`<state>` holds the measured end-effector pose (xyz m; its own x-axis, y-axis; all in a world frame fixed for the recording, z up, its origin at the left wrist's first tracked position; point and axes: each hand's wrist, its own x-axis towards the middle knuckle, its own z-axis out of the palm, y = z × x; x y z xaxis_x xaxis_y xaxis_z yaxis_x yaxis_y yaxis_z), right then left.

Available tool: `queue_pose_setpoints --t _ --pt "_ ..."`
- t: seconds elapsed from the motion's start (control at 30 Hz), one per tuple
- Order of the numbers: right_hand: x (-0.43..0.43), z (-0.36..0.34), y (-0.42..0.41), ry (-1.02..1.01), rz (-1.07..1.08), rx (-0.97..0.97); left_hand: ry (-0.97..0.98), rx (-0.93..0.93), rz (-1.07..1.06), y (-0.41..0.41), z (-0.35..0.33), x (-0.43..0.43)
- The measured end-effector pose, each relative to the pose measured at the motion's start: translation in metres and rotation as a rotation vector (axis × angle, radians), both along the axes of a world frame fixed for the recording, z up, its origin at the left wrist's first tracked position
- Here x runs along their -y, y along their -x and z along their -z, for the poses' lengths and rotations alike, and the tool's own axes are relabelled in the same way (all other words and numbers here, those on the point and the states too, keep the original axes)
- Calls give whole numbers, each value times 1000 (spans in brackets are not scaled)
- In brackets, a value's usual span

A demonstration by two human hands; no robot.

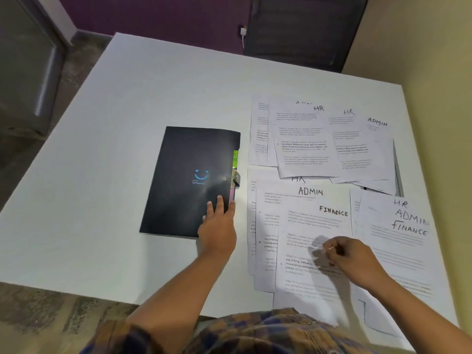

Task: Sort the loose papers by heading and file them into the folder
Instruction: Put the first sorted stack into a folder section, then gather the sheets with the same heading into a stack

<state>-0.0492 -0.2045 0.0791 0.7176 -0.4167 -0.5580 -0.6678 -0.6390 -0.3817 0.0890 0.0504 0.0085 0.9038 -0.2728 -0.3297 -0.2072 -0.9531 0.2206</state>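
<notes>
A black folder point(189, 175) with a blue smile logo lies shut on the white table point(127, 123), coloured tabs showing at its right edge. My left hand point(217, 226) rests flat on the folder's lower right corner, fingers spread. Loose printed papers cover the table's right side: sheets headed HR point(304, 139), ADMIN point(378, 134), another ADMIN sheet point(270, 226), FINANCE point(314, 251) and one listing HR, ADMIN, FINANCE point(401, 238). My right hand point(350, 259) hovers over the FINANCE sheet with fingers curled; whether it pinches the paper is unclear.
A dark chair point(301, 34) stands behind the table's far edge. A white charger point(243, 31) is plugged into the purple wall. A beige wall runs along the table's right side. The table's near edge lies just in front of my checked shirt.
</notes>
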Motion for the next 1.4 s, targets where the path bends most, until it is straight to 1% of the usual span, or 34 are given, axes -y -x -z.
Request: queue_pose_setpoints --t 0.13,0.4,0.57,0.67,0.8,0.9,1.03,1.1,1.2,1.33,1.4 --pt "3 3 26 -37 52 20 13 -44 -37 9 22 0" --pt "8 16 46 -103 98 46 6 -28 14 19 32 -6" --pt "28 29 71 -166 110 67 195 33 -32 48 16 7" --pt "49 34 74 -160 80 46 290 6 -73 68 -1 26" --pt "82 38 78 -157 128 150 346 -63 -164 88 -13 56" --pt "110 41 104 -121 256 185 318 -115 -227 108 -13 83" --pt "155 52 143 -17 428 206 156 -167 -287 119 -6 113" --pt "174 58 161 72 487 178 123 -155 -308 122 -1 122" --pt "195 67 179 164 523 117 151 -145 -344 125 4 134" --pt "209 73 189 158 526 17 277 -194 -423 124 6 145" --pt "212 76 191 176 505 -21 283 -237 -460 122 6 147"
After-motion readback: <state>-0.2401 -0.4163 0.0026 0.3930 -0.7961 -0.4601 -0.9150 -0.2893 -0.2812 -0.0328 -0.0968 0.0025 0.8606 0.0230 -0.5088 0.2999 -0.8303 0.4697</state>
